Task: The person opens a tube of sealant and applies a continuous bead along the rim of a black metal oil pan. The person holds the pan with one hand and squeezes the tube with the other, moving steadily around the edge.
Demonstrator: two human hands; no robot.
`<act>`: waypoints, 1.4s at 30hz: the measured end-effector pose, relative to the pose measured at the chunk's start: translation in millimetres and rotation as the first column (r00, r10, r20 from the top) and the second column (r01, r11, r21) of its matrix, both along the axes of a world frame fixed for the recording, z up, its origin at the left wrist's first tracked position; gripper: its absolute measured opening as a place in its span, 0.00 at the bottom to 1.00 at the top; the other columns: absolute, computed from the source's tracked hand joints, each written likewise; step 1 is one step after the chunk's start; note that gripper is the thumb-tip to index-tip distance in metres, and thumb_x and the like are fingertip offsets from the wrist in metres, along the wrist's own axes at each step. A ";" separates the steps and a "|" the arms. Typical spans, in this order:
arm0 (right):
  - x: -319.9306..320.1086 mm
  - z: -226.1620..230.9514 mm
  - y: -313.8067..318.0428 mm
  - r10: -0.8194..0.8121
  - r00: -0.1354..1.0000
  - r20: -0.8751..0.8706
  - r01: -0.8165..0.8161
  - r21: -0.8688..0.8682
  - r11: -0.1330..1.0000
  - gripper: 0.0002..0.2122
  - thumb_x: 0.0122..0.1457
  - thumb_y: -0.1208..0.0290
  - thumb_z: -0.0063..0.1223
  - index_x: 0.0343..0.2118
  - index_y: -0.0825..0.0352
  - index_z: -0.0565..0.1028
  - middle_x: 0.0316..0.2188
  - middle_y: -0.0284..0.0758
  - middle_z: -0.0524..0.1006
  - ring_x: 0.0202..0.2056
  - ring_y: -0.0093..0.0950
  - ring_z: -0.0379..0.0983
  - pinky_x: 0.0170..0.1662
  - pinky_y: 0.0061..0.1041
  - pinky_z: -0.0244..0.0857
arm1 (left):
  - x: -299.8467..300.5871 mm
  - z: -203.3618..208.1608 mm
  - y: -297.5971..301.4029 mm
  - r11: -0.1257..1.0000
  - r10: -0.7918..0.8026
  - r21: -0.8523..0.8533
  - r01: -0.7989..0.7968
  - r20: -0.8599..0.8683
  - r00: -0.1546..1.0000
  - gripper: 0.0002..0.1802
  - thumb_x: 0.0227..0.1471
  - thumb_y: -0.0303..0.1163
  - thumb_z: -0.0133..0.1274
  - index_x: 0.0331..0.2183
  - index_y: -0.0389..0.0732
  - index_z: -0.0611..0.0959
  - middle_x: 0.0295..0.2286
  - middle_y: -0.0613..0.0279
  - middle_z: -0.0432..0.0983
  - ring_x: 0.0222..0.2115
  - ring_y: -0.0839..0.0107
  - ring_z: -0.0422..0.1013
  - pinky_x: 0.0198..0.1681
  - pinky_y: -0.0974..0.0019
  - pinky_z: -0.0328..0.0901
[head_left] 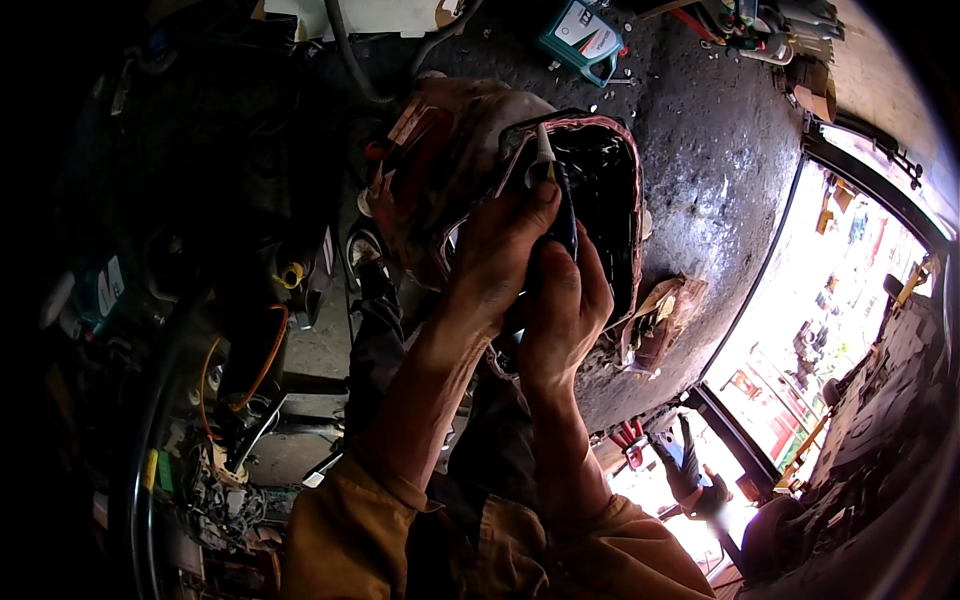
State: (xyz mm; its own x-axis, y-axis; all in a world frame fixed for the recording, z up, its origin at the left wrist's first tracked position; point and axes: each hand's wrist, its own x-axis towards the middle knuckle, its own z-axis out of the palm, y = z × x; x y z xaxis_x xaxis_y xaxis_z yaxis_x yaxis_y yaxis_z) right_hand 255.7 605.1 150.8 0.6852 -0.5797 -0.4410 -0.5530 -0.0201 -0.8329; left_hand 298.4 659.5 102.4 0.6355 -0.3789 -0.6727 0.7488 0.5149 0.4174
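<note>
Both hands are closed around a dark sealant tube with a pale pointed nozzle. My left hand grips it near the nozzle end, thumb pressed on its side. Lower down, my right hand squeezes the tube's body. The nozzle tip is close to the far rim of a dark, open metal housing; whether it touches is too small to tell. A pinkish-red bead runs along much of that rim. My hands and wrists hide part of the housing's near left side.
A teal plastic bottle lies beyond the housing on the dark floor. To the right of the housing is a crumpled brown package. Orange cable and metal parts fill the shadowed left. Another person shows near the bright doorway.
</note>
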 end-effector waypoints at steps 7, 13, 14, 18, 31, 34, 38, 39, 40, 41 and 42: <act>0.0 -0.8 0.3 0.017 1.000 0.005 -0.017 -0.031 0.999 0.22 0.63 0.65 0.48 0.56 0.74 0.70 0.41 0.35 0.77 0.42 0.21 0.70 0.48 0.20 0.64 | -0.4 0.3 0.3 0.999 0.024 -0.023 -0.024 -0.005 1.000 0.19 0.62 0.44 0.52 0.30 0.38 0.82 0.23 0.74 0.72 0.25 0.85 0.63 0.28 0.74 0.59; 0.0 2.0 3.8 0.000 1.000 -0.011 0.000 -0.013 1.000 0.22 0.62 0.67 0.47 0.56 0.74 0.70 0.40 0.34 0.77 0.41 0.21 0.71 0.47 0.20 0.64 | -2.2 -3.8 3.7 0.998 -0.016 -0.056 0.015 -0.015 1.000 0.19 0.63 0.44 0.51 0.31 0.38 0.82 0.24 0.73 0.71 0.25 0.84 0.63 0.29 0.74 0.59; -0.4 2.2 3.8 0.001 1.000 -0.025 -0.002 -0.022 1.000 0.22 0.63 0.67 0.47 0.57 0.74 0.69 0.41 0.34 0.77 0.41 0.21 0.71 0.47 0.20 0.64 | -1.7 -1.5 4.7 0.998 -0.022 -0.057 0.020 -0.019 1.000 0.19 0.63 0.44 0.51 0.31 0.38 0.82 0.24 0.73 0.71 0.26 0.84 0.63 0.29 0.74 0.59; -0.9 2.2 7.7 0.002 1.000 -0.027 -0.003 -0.062 0.998 0.21 0.63 0.65 0.47 0.55 0.76 0.70 0.36 0.31 0.76 0.34 0.17 0.68 0.38 0.16 0.62 | -2.4 3.1 6.5 1.000 -0.015 -0.009 0.015 0.001 1.000 0.19 0.63 0.45 0.51 0.32 0.38 0.81 0.24 0.73 0.71 0.27 0.84 0.63 0.30 0.74 0.59; -4.9 2.8 8.7 0.036 0.999 -0.028 -0.037 -0.027 0.999 0.22 0.64 0.68 0.47 0.58 0.74 0.68 0.44 0.37 0.77 0.45 0.23 0.71 0.50 0.21 0.64 | -6.6 2.5 8.3 0.999 0.031 -0.018 -0.031 -0.026 0.999 0.18 0.63 0.44 0.51 0.31 0.39 0.81 0.24 0.74 0.71 0.26 0.84 0.63 0.30 0.75 0.59; -3.5 3.4 10.4 0.038 0.999 -0.013 -0.038 -0.007 0.999 0.22 0.64 0.68 0.47 0.58 0.74 0.67 0.45 0.37 0.76 0.45 0.23 0.71 0.51 0.21 0.64 | -7.8 0.6 9.4 0.999 0.033 -0.020 -0.034 -0.023 0.999 0.18 0.63 0.45 0.51 0.30 0.39 0.81 0.24 0.74 0.71 0.26 0.85 0.63 0.30 0.75 0.59; -3.8 -0.2 12.5 0.036 0.999 0.014 -0.035 -0.068 0.997 0.22 0.63 0.66 0.47 0.55 0.76 0.69 0.39 0.33 0.76 0.37 0.19 0.69 0.41 0.18 0.63 | -7.6 2.3 10.0 0.999 0.044 -0.018 -0.044 -0.028 0.999 0.18 0.63 0.45 0.51 0.30 0.39 0.81 0.24 0.74 0.71 0.26 0.85 0.63 0.29 0.75 0.59; -5.6 0.8 11.3 0.051 0.999 0.001 -0.051 -0.041 0.998 0.22 0.64 0.67 0.47 0.57 0.75 0.68 0.42 0.35 0.76 0.41 0.21 0.70 0.46 0.20 0.63 | -7.6 2.6 10.6 0.999 0.047 -0.019 -0.048 -0.026 0.999 0.18 0.63 0.45 0.51 0.30 0.39 0.81 0.24 0.74 0.71 0.25 0.85 0.63 0.29 0.76 0.59; -6.6 1.5 10.6 0.067 0.998 -0.011 -0.067 -0.014 0.998 0.22 0.65 0.68 0.46 0.58 0.74 0.67 0.45 0.37 0.76 0.45 0.23 0.71 0.51 0.22 0.63 | -8.0 2.2 10.8 0.998 0.054 -0.022 -0.054 -0.029 0.998 0.18 0.63 0.44 0.51 0.30 0.40 0.81 0.24 0.74 0.71 0.25 0.86 0.63 0.29 0.76 0.59; -6.6 1.7 10.7 0.074 0.997 -0.013 -0.074 -0.011 0.997 0.21 0.65 0.68 0.46 0.58 0.74 0.67 0.45 0.37 0.76 0.45 0.23 0.71 0.51 0.22 0.63 | -8.8 1.3 10.8 0.998 0.060 -0.025 -0.061 -0.032 0.998 0.18 0.63 0.44 0.51 0.30 0.40 0.81 0.24 0.75 0.71 0.25 0.86 0.63 0.29 0.76 0.59; -6.7 1.9 10.5 0.081 0.997 -0.014 -0.081 -0.010 0.997 0.21 0.65 0.68 0.46 0.58 0.73 0.67 0.45 0.37 0.76 0.45 0.23 0.71 0.51 0.22 0.63 | -9.3 0.9 10.6 0.997 0.066 -0.029 -0.067 -0.034 0.997 0.18 0.63 0.44 0.51 0.30 0.40 0.81 0.24 0.75 0.71 0.25 0.86 0.63 0.29 0.76 0.59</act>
